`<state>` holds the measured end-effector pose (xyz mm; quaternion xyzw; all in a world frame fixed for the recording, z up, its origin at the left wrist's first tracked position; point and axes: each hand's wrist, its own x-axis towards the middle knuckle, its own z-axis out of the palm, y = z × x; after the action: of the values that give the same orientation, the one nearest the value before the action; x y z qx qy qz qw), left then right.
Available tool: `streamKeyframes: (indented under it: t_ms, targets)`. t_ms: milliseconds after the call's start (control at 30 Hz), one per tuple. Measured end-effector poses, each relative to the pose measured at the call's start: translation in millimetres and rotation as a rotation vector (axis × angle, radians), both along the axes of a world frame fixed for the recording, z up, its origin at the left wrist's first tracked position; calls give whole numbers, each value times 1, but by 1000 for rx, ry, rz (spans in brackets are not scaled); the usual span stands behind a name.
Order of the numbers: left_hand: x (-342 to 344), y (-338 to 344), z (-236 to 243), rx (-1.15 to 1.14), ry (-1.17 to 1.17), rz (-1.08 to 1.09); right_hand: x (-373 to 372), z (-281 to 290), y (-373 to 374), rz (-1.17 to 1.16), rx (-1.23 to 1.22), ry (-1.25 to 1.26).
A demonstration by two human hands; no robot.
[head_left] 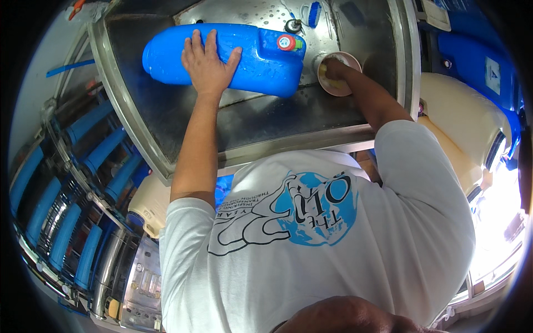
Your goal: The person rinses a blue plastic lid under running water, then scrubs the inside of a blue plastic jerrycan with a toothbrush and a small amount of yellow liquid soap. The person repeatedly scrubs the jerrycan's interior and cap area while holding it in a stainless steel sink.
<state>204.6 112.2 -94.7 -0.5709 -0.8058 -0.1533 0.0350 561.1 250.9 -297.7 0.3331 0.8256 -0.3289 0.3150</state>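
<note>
A blue plastic jug (166,58) lies on its side in a metal sink, its red cap (286,43) toward the right end. My left hand (206,64) rests flat on top of it with fingers spread. To the right of the jug stands a pinkish round bowl (355,60) with whitish suds inside. My right hand (335,69) reaches down into this bowl, fingers bent and mostly hidden. Something yellowish shows beside those fingers; what it is I cannot make out.
The metal sink (355,133) has a raised rim. Behind the jug lie a blue-bristled brush (314,15) and a small dark round object (292,26). Cream jugs (461,111) and a blue container (472,61) stand at the right. Racks with blue bars (66,236) stand at the left.
</note>
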Motion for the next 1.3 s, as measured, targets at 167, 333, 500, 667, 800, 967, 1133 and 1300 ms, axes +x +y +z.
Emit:
streamKeyframes:
  t_ms: [167, 333, 500, 667, 800, 967, 1133, 1300]
  targets:
    - [-2, -2, -6, -37, 18, 7, -8, 51, 25, -143, -13, -108]
    - [1, -10, -7, -30, -19, 24, -20, 95, 40, -743, -142, 194]
    - [3, -9, -8, -10, -4, 17, -115, 154, 90, -364, -484, 412]
    - [0, -11, -9, 26, -30, 22, -197, 157, 74, 203, -14, 470]
    - [-1, -15, -12, -51, -2, 69, -145, 124, 108, -98, -186, 277]
    - [0, -13, -14, -67, 8, 65, -192, 129, 73, 76, 77, 419]
    - [3, -18, -13, -89, -9, 70, -145, 145, 87, -65, -102, 393]
    - [4, -10, -9, -27, 28, 43, -189, 115, 73, -136, 64, 557]
